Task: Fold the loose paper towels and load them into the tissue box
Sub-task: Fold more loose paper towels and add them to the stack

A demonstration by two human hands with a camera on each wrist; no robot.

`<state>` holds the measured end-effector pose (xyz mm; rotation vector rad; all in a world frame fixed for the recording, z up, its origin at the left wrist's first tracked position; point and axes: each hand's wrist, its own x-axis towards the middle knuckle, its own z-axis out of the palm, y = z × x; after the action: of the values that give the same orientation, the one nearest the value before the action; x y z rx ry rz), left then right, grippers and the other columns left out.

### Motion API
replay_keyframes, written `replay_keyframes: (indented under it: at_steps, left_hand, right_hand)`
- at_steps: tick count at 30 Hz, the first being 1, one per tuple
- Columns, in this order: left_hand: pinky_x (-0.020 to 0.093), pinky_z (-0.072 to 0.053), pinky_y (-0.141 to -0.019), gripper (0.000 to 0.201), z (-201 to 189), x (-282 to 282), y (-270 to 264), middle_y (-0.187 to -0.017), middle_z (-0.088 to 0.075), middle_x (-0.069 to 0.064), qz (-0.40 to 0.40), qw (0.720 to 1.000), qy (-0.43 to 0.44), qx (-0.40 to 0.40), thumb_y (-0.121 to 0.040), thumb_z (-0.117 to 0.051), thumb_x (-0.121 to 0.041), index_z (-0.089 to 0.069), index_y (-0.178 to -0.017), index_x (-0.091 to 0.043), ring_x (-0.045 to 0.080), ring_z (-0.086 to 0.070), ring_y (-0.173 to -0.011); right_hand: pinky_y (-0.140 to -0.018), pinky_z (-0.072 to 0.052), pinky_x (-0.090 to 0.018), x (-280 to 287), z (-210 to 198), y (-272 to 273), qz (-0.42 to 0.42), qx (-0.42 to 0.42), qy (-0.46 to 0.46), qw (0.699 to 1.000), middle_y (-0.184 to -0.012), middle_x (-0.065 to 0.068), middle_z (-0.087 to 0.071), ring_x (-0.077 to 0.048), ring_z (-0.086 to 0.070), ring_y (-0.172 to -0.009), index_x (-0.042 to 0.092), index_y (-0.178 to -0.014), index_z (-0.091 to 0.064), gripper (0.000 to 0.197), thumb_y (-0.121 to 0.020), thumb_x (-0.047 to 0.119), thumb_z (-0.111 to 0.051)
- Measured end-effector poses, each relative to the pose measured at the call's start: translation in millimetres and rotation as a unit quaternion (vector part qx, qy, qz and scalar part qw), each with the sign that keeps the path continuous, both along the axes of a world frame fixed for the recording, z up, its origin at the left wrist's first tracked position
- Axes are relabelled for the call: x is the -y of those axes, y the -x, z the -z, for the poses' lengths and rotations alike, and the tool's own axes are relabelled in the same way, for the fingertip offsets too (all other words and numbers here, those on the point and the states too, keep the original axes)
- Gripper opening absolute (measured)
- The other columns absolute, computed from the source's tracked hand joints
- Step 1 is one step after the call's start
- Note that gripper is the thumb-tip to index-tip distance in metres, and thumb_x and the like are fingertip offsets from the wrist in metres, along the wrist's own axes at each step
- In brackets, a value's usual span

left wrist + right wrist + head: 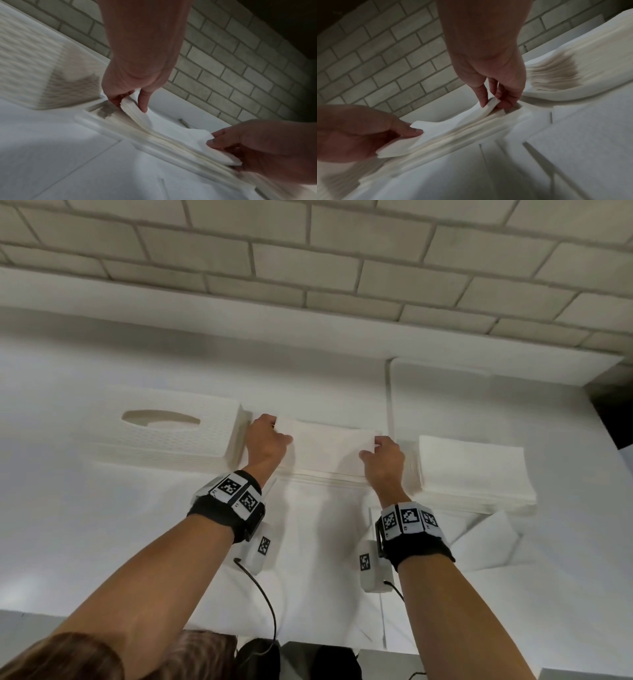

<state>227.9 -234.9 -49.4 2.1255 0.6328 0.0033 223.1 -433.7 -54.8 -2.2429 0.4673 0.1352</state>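
At the bottom of the head view both forearms are cut off. Mid-frame, the left hand [266, 440] pinches the left end of a folded paper towel bundle [329, 448]; the right hand [385, 462] pinches its right end. The bundle's underside is hidden. Left of it sits the tissue box [161, 433], right a towel stack [474, 470], all on the white tabletop [68, 525].

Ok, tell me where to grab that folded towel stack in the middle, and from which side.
Take the folded towel stack at its two short ends, coming down from above. It is long, thin and floppy, so a middle grip would probably let it sag. The left hand and right hand already pinch those ends, thumbs on top.
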Motion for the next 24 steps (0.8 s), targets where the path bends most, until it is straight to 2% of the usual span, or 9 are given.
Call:
replay_keyframes:
  at_steps: [1, 2, 4, 6, 9, 13, 16, 19, 24]
  left_hand:
    - [0.027, -0.042, -0.059, 0.018, 3, -1, -1, -0.072, -0.057, 0.008, 0.003, 1.000, -0.016, -0.002, -0.075, -0.074, -0.005, -0.059, -0.085, -0.002, 0.023, -0.054, -0.069]
    - [0.027, -0.040, -0.058, 0.018, 4, -1, 0, -0.072, -0.056, 0.008, 0.006, 0.999, -0.033, -0.006, -0.074, -0.074, -0.007, -0.058, -0.082, -0.003, 0.023, -0.054, -0.069]
    - [0.029, -0.042, -0.066, 0.027, 7, -1, 2, -0.090, -0.063, 0.015, 0.017, 0.998, -0.065, -0.012, -0.074, -0.076, -0.011, -0.063, -0.093, 0.001, 0.028, -0.061, -0.085]
    - [0.031, -0.045, -0.085, 0.046, 8, -2, 4, -0.114, -0.059, 0.018, 0.033, 0.995, -0.098, -0.011, -0.076, -0.076, -0.015, -0.060, -0.115, 0.002, 0.031, -0.057, -0.107]
    - [0.038, -0.043, -0.103, 0.061, -2, -8, 10, -0.130, -0.051, 0.013, 0.039, 0.993, -0.110, 0.014, -0.079, -0.074, -0.020, -0.051, -0.133, -0.007, 0.028, -0.051, -0.120]
    - [0.033, -0.050, -0.094, 0.043, -38, -31, 29, -0.106, -0.062, 0.008, 0.006, 0.994, 0.067, 0.089, -0.084, -0.068, -0.011, -0.057, -0.126, -0.011, 0.020, -0.061, -0.096]
    - [0.029, -0.052, -0.080, 0.027, -63, -52, 59, -0.090, -0.066, 0.007, 0.001, 0.979, 0.165, 0.120, -0.086, -0.065, -0.005, -0.065, -0.113, -0.010, 0.016, -0.062, -0.081]
    - [0.020, -0.050, -0.060, 0.017, -71, -72, 91, -0.081, -0.067, 0.005, -0.011, 0.968, 0.214, 0.132, -0.088, -0.062, -0.002, -0.068, -0.102, -0.010, 0.014, -0.061, -0.067]
    - [0.021, -0.046, -0.059, 0.018, -59, -101, 131, -0.077, -0.070, 0.004, -0.055, 0.956, 0.249, 0.144, -0.090, -0.057, 0.001, -0.069, -0.100, -0.007, 0.014, -0.060, -0.065]
  right_hand:
    - [-0.070, -0.048, -0.030, -1, 1, 0, -0.006, 0.001, 0.016, 1.000, -0.088, -0.008, -0.059, -0.021, -0.058, -0.075, 0.006, -0.092, -0.062, 0.007, -0.086, 0.003, -0.059]
    - [-0.059, -0.043, -0.026, 0, 6, -1, -0.007, -0.001, 0.031, 0.999, -0.082, -0.007, -0.051, -0.017, -0.049, -0.063, 0.011, -0.074, -0.053, 0.016, -0.085, 0.002, -0.059]
    - [-0.057, -0.039, -0.021, -4, 7, 0, -0.018, -0.002, 0.069, 0.997, -0.089, -0.009, -0.045, -0.019, -0.046, -0.067, 0.014, -0.068, -0.044, 0.026, -0.087, 0.003, -0.057]
    - [-0.084, -0.049, -0.033, -7, 4, 3, -0.034, -0.006, 0.092, 0.995, -0.109, -0.016, -0.049, -0.029, -0.053, -0.097, 0.002, -0.100, -0.058, 0.011, -0.090, 0.005, -0.055]
    - [-0.106, -0.040, -0.045, -14, -4, 12, -0.049, 0.040, 0.127, 0.990, -0.133, -0.019, -0.043, -0.034, -0.043, -0.123, -0.003, -0.132, -0.047, 0.041, -0.092, 0.006, -0.054]
    - [-0.085, -0.044, -0.025, -35, -22, 32, -0.087, 0.091, 0.043, 0.991, -0.123, -0.011, -0.058, -0.020, -0.058, -0.104, 0.006, -0.125, -0.059, 0.033, -0.091, 0.007, -0.057]
    - [-0.077, -0.048, -0.023, -67, -25, 56, -0.207, 0.063, -0.024, 0.976, -0.104, -0.008, -0.069, -0.013, -0.059, -0.086, 0.008, -0.109, -0.069, 0.023, -0.086, 0.006, -0.065]
    - [-0.081, -0.052, -0.026, -96, -20, 84, -0.313, 0.017, -0.040, 0.949, -0.105, -0.008, -0.068, -0.013, -0.060, -0.089, 0.009, -0.105, -0.070, 0.024, -0.082, 0.004, -0.068]
    - [-0.085, -0.044, -0.026, -117, -5, 110, -0.392, -0.006, 0.048, 0.919, -0.121, 0.001, -0.056, -0.019, -0.054, -0.109, 0.023, -0.119, -0.058, 0.037, -0.084, 0.012, -0.065]
